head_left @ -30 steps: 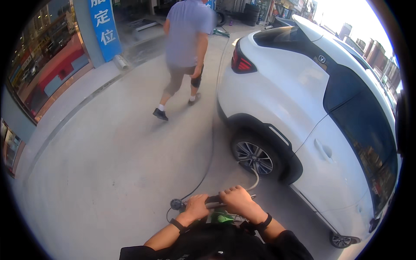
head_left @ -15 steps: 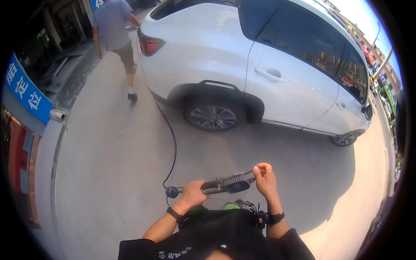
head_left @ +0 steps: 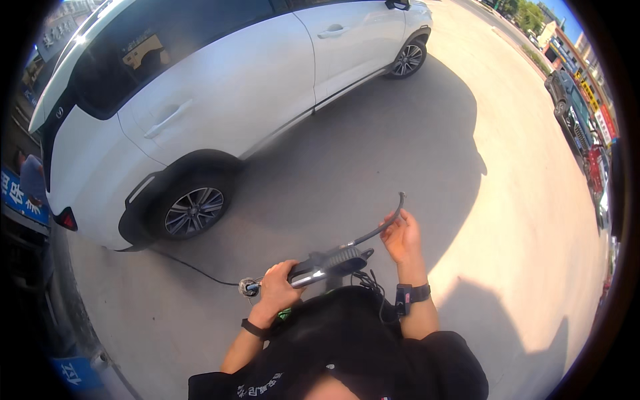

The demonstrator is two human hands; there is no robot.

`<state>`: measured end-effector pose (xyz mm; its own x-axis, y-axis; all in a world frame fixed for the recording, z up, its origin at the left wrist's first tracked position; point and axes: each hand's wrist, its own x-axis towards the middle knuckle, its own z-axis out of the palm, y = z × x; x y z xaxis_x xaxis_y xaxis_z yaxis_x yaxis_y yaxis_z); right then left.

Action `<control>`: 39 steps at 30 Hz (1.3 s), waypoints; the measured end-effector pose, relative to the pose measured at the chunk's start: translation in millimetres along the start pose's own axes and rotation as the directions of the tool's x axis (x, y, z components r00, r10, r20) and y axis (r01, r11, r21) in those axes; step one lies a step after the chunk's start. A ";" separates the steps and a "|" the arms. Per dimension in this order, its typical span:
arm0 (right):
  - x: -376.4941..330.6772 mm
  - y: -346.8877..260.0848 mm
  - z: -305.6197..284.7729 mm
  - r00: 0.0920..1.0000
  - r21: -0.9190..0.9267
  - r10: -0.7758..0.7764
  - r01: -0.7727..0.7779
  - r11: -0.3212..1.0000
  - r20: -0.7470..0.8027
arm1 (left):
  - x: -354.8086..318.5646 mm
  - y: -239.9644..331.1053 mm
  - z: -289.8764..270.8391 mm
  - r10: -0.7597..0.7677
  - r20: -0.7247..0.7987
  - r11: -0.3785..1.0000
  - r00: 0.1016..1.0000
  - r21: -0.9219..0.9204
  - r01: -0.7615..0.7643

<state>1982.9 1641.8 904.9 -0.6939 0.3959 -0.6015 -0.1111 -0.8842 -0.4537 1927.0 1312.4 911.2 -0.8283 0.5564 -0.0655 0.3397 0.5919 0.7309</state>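
Observation:
My left hand is wrapped round the handle of a tire inflator gun with a dark round-ended gauge body. A coupling joins its left end to a thin black air line, which runs back past the car's rear. From the gun's other end a short black hose curves up and away to a small tip. My right hand has its fingers curled at this hose, partway along it. The tip stands free above my fingers. The white car's rear wheel is ahead and to the left.
The white car fills the far left, its front wheel farther off. Another person stands behind it. A blue sign lies at the lower left. Parked cars line the far right. Sunlit concrete stretches to the right.
My view has swung right, so the car sits farther left. The short hose now sticks out beyond my right hand, whose fingers were pinched near the gun's end. My left hand keeps its grip.

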 end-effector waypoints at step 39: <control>277.7 -423.8 -90.6 0.767 0.038 -0.630 0.638 0.769 -0.123 | 517.2 84.4 207.0 -0.180 0.385 0.960 0.905 -0.129 0.246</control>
<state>1901.8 2148.9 870.6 -0.3745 0.8912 -0.2559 -0.5556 -0.4366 -0.7075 1619.4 1770.8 798.4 -0.6393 0.6215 -0.4528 0.0644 0.6301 0.7738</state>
